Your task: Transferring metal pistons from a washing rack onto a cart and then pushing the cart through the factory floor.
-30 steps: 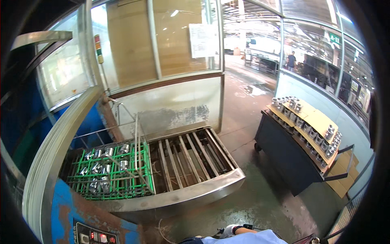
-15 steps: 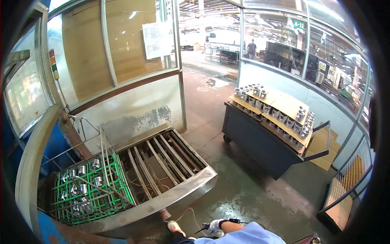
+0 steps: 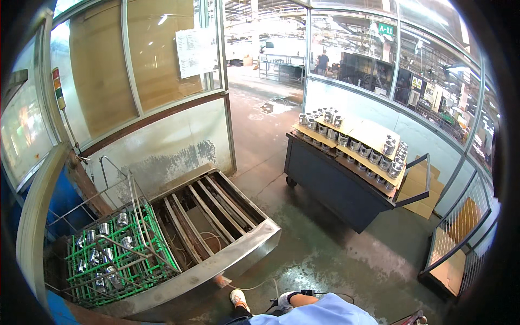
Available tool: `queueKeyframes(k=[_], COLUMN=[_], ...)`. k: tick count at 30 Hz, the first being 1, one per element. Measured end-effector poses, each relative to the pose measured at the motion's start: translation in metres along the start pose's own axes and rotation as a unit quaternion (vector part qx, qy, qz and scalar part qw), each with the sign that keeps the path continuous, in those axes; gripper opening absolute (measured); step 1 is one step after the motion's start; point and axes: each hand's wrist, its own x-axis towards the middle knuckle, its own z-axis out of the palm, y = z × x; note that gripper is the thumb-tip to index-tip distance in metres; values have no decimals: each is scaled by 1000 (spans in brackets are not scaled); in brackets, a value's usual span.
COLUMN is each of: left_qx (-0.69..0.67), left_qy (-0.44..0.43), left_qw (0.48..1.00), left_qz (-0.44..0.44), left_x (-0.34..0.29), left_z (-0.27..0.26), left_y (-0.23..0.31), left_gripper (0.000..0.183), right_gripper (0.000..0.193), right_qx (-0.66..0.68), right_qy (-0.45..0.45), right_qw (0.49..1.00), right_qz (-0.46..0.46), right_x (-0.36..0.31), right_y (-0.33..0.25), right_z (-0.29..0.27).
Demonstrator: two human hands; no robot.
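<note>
My right hand [image 3: 285, 301], in a white glove, is low in the picture, close to my blue sleeve [image 3: 338, 311]. Its fingers seem closed around a thin dark tool [image 3: 271, 306], mostly hidden at the lower edge. A pale thin hose [image 3: 254, 287] curves over the floor toward this hand. My left hand is out of view. Left of me, a green-coated wire rack [image 3: 142, 271] with several shiny metal pistons [image 3: 109, 253] sits on a metal-framed basin [image 3: 254, 238]. Dirty rails [image 3: 196, 216] span the basin's other half.
A dark cart [image 3: 325, 179] with a push handle [image 3: 428, 179] carries several pistons on cardboard [image 3: 374, 134]. Partition walls [image 3: 162, 157] flank a passage to the hall, where a person [image 3: 322, 62] stands. A wire-mesh frame [image 3: 460, 233] leans at the right. The floor [image 3: 303, 265] looks wet.
My view has turned slightly right, so the cart and basin sit farther left in the picture. My right hand and the thin tool show less above the lower edge.
</note>
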Motion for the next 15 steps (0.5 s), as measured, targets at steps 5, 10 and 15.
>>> queueKeyframes(k=[5,10,15], left_qx=[-1,-11,-50], left_qy=[10,15,15], left_qw=[1000,1000,999], left_qz=[3,7,7], left_x=[-2,-5,-12], left_z=[-5,-16,-29], left_y=[0,1,-6], left_gripper=[46,46,45], right_gripper=[26,38,26], right_qx=[159,105,7], right_qy=[-19,-24,-24], right_qw=[987,994,999], right_qz=[28,11,-33], right_x=[-24,-25,0], right_y=[-12,-18,-15], right_z=[-7,-11,-6])
